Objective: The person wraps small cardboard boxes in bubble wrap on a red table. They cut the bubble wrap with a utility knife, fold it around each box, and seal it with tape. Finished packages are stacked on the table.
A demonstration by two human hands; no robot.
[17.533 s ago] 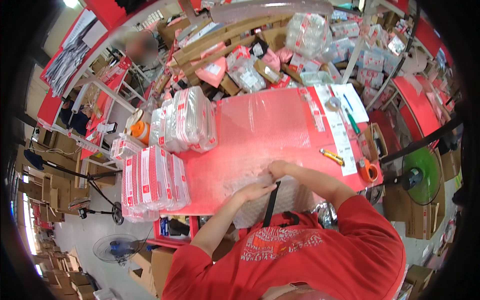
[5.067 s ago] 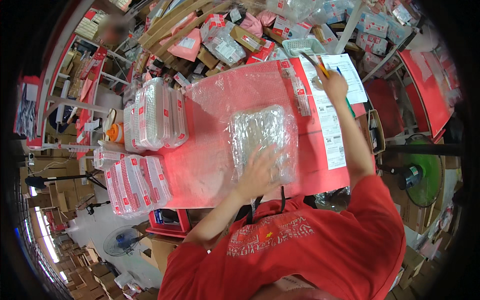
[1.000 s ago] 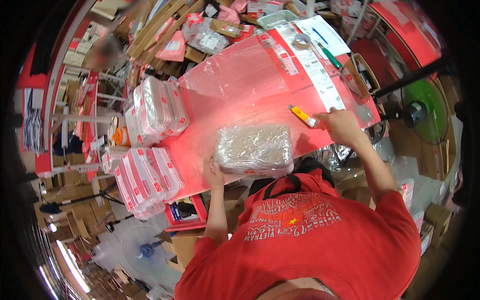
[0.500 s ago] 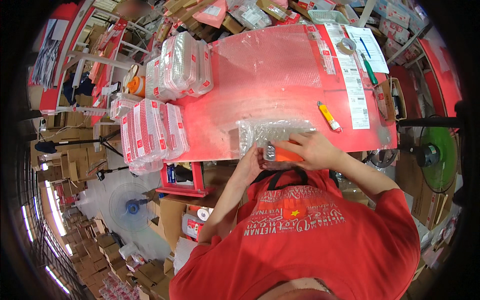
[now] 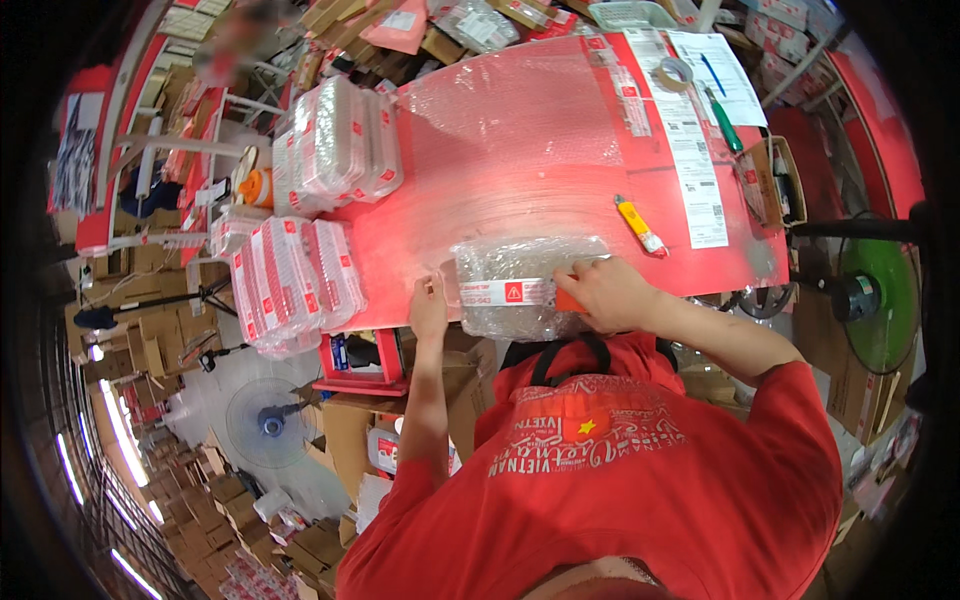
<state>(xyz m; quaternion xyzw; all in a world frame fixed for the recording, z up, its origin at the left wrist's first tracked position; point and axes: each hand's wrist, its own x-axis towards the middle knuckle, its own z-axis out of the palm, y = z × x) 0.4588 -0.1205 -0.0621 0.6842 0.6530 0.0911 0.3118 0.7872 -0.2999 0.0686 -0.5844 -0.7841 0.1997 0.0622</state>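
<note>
A package in clear bubble wrap (image 5: 530, 262) lies at the table's near edge, close to my body. Across its top runs a strip of white and red printed tape (image 5: 490, 293). My right hand (image 5: 610, 292) is closed round an orange tape dispenser (image 5: 570, 301), mostly hidden under the fingers, at the package's right side. Just beyond the package's left end, my left hand (image 5: 429, 306) pinches what looks like the free end of the tape; the fingertips partly hide it.
Several bubble-wrapped packages (image 5: 340, 140) are stacked at the table's left. To the right lie a yellow box cutter (image 5: 639, 226), a label strip (image 5: 695, 170), a tape roll (image 5: 675, 73) and a green-handled tool (image 5: 724, 122). A green fan (image 5: 880, 300) stands right of the table.
My left hand has moved left, away from the dispenser, and the tape now stretches over the package. My right hand stays on the dispenser, which has turned and shows less. The view has shifted slightly.
</note>
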